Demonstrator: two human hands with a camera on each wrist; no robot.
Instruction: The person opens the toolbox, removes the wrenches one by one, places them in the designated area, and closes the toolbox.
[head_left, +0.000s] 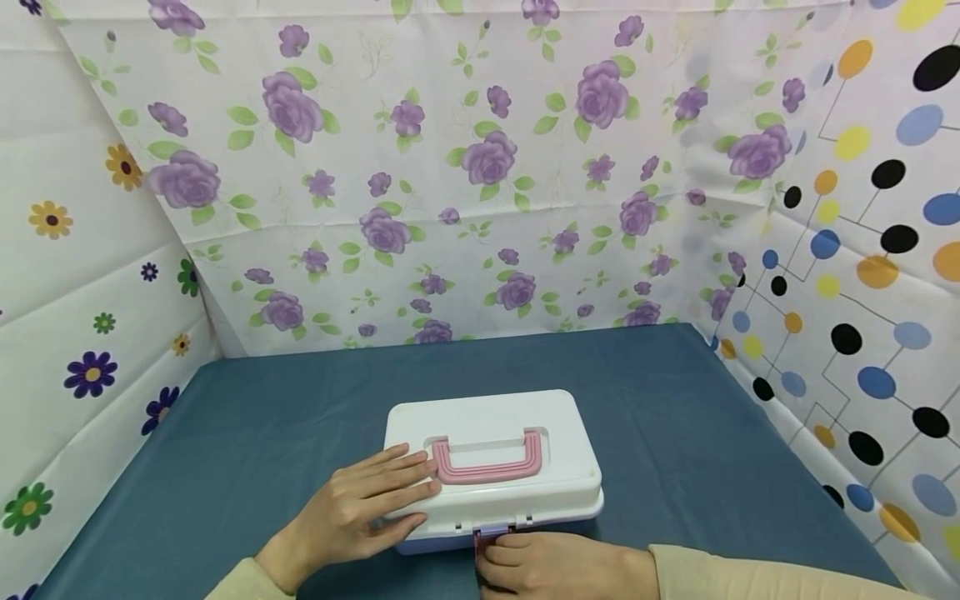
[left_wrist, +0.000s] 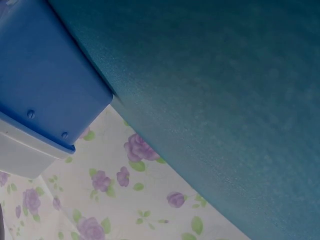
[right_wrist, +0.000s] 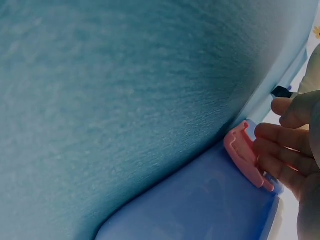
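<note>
Right hand [head_left: 536, 564] is held low at the front of the box, nearest the wearer, its fingers bent in at a pink latch [right_wrist: 245, 152]. Fingertips are set against the latch's inner side; how the thumb is placed there cannot be made out. By the left hand [head_left: 360, 500] nothing is gripped: it is laid over the near left part of the lid, fingers long and slightly parted.

The box [head_left: 577, 500] is placed just ahead of the right hand and mostly to the right of the left hand, with its white lid [head_left: 483, 414] uppermost and its blue base [right_wrist: 190, 200] beneath. A pink handle [head_left: 491, 477] is folded down on the lid, right at the left fingertips; whether it is touched cannot be told. Beyond both hands, behind the box, a flowered cloth [head_left: 465, 208] is hung.

As far as can be judged, the fastening is partly or wholly undone, since the latch is tipped outward from the front wall by the right fingers. The lid is seated on the base and has not been raised, so nothing inside is shown. What is left appears to lie with the latch, not yet released from the fingers, and with the closed lid under the left hand.
</note>
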